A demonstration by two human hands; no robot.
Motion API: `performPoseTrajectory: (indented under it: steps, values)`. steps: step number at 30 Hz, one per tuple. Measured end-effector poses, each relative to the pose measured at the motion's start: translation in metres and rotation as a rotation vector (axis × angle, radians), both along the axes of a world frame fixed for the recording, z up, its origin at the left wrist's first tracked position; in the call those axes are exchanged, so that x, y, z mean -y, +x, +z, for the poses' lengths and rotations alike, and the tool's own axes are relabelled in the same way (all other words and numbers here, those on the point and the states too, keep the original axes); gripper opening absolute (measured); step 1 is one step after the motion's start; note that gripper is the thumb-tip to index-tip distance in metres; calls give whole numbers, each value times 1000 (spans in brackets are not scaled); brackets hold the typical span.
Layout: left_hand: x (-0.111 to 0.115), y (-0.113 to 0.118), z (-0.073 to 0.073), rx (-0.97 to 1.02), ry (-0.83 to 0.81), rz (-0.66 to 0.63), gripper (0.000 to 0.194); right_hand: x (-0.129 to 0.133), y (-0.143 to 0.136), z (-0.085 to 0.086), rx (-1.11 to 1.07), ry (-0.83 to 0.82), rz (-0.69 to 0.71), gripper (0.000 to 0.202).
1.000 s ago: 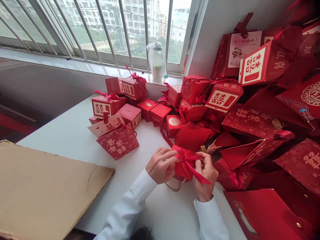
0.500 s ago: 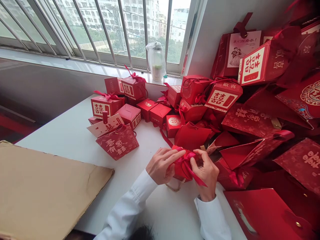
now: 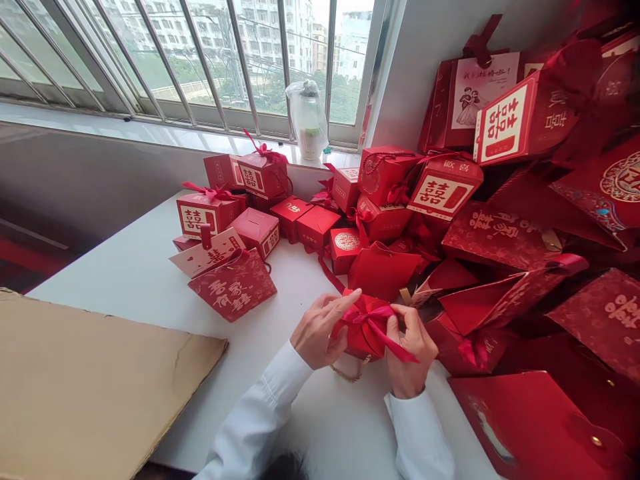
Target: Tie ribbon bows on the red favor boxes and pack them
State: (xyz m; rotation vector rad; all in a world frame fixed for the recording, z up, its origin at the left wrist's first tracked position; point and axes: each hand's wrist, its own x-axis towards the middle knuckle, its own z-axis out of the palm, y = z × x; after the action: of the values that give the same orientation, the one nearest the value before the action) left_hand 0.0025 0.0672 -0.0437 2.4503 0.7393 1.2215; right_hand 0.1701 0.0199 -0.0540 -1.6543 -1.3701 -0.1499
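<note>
A small red gift box point(image 3: 359, 345) stands on the white table between my hands, with a glossy red ribbon bow point(image 3: 371, 319) tied across its top. My left hand point(image 3: 317, 332) holds the box's left side, its index finger stretched along the upper edge and its thumb bent near the bow. Between the thumb and index finger of my right hand point(image 3: 413, 350), the right part of the ribbon is pinched. One loose ribbon tail point(image 3: 404, 351) slants down in front of that hand. A beaded bracelet point(image 3: 349, 375) shows just below the box, partly hidden.
Red gift boxes point(image 3: 317, 227) line the table's back. A larger heap of red bags and boxes point(image 3: 493, 237) rises at the right. A tilted red bag point(image 3: 235, 287) stands left of centre. Cardboard point(image 3: 100, 387) covers the near left. A bagged cup point(image 3: 310, 127) sits on the windowsill.
My left index finger has lifted off the bow toward the box's far edge. My right hand has drawn the ribbon slightly outward, and the bow lies flatter and more exposed.
</note>
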Motion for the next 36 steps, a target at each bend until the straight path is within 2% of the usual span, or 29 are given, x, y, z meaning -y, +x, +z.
performPoseTrajectory:
  steps: [6,9,15,18,21,24,27,29,32,36]
  values:
    - [0,-1,0,-7,-26,-6,71,-2,-3,-1,180,104,-71,21]
    - [-1,-3,1,-36,-27,-1,67,-2,-4,0,204,90,-101,23]
    - [-2,-9,17,-23,12,-7,36,-1,-1,8,-151,-57,-11,18]
    - [-2,-9,26,89,-88,26,24,1,-1,10,-246,-107,7,18]
    - [-5,-7,28,128,-215,118,25,2,-1,12,-261,-109,12,18]
    - [-9,-5,22,20,-272,242,25,2,-1,11,-245,-102,2,18]
    - [-10,-7,13,-89,-399,320,26,2,1,10,-205,-80,10,19]
    - [-8,-8,11,-144,-475,335,25,2,2,9,-175,-65,21,19]
    - [-5,-11,15,-163,-529,331,26,2,2,8,-139,-45,21,20]
    - [-1,-14,27,-67,-468,292,27,2,2,7,-122,-27,15,21]
